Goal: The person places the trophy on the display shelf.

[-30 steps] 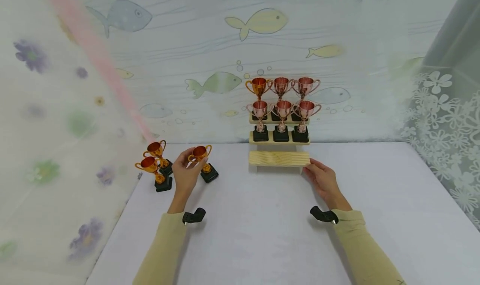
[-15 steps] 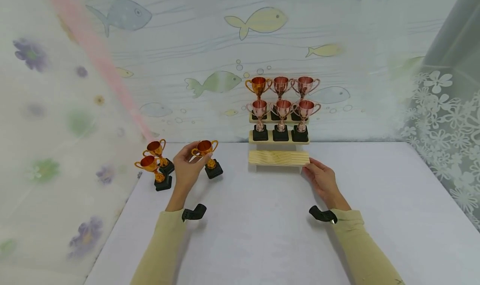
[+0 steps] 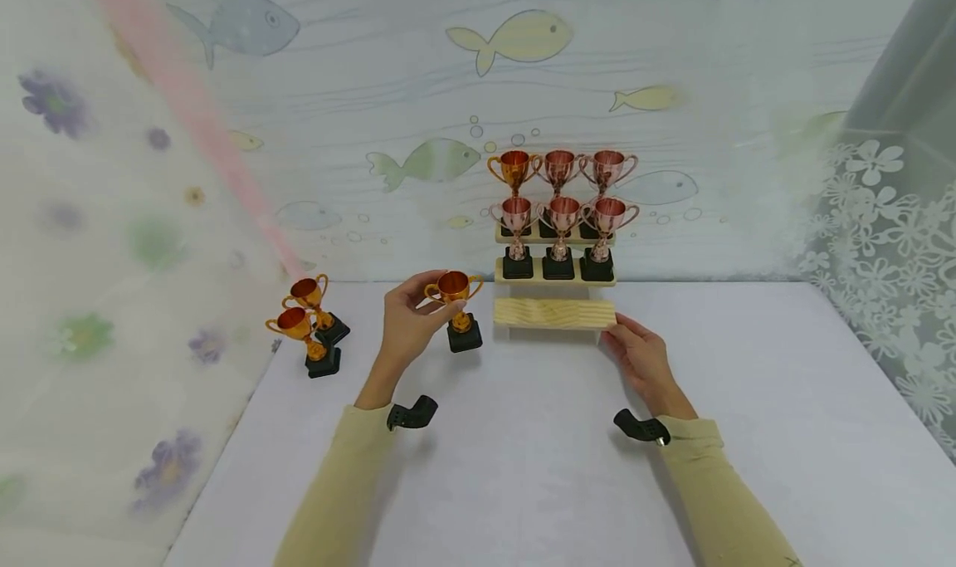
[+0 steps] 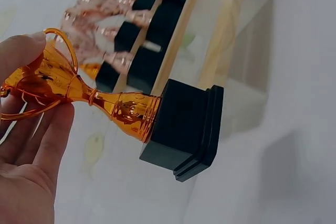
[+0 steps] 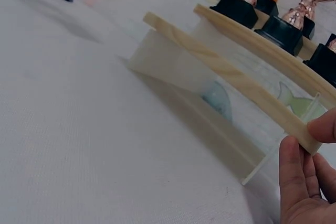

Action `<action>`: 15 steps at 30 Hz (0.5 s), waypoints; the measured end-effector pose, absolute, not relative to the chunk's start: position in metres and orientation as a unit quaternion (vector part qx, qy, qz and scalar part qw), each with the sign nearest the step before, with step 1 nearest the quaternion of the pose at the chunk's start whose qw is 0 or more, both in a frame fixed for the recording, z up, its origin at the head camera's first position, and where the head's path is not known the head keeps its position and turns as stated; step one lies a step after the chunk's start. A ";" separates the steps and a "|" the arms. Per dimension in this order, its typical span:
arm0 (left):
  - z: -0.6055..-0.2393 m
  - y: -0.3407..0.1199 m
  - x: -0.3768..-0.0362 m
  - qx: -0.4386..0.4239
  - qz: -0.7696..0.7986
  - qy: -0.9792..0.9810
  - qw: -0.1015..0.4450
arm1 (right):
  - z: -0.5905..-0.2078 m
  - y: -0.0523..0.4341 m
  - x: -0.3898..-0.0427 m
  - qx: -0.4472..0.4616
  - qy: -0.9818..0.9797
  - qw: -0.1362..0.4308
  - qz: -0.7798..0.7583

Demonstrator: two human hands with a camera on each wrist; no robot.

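My left hand [image 3: 407, 325] holds a gold trophy cup [image 3: 465, 335] by its bowl, thumb on the near side. In the left wrist view the trophy's black base [image 4: 184, 127] points toward the shelf, with nothing under it. The trophy hangs above the table just left of a stepped wooden shelf [image 3: 554, 313]. My right hand [image 3: 644, 361] pinches the right end of the shelf's lowest board, thumb on top and fingers beneath in the right wrist view. That board is bare. On the middle board stand three pink trophies [image 3: 558, 251]; behind them are one gold trophy [image 3: 514, 168] and two pink ones.
Two more gold trophies [image 3: 317, 358] stand close together at the table's left side. A white cloth covers the table [image 3: 523, 459]. Right behind the shelf hangs a fish-print curtain [image 3: 418, 69]. Clear side panels [image 5: 163, 59] hold up the lowest board.
My left hand has carried the gold trophy rightward and slightly up, from near the other two gold ones to beside the shelf; its tilt has lessened. My right hand stays on the board.
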State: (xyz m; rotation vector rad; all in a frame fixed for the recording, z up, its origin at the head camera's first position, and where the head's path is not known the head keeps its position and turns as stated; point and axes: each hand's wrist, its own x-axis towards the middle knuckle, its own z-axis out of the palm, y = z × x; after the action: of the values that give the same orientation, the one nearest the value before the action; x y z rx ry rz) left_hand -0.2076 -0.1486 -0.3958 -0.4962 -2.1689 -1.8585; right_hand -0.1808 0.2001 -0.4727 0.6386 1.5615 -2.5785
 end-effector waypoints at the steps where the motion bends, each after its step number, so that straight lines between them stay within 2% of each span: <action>1: -0.395 -0.143 -0.208 -0.173 -0.638 -0.742 0.115 | -0.473 0.200 -0.181 0.207 0.506 0.032 -0.837; 8: -0.395 -0.097 -0.205 -0.195 -0.653 -0.729 0.060 | -0.472 0.199 -0.179 0.204 0.506 0.029 -0.838; 15: -0.398 -0.056 -0.206 -0.225 -0.670 -0.707 0.035 | -0.471 0.200 -0.179 0.201 0.501 0.025 -0.841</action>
State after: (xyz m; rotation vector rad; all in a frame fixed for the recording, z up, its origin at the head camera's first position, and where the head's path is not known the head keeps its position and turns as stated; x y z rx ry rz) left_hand -0.2058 -0.0555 -0.3980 -0.6908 -2.1722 -2.0581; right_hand -0.1789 0.1996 -0.4711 0.6227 1.5504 -2.6010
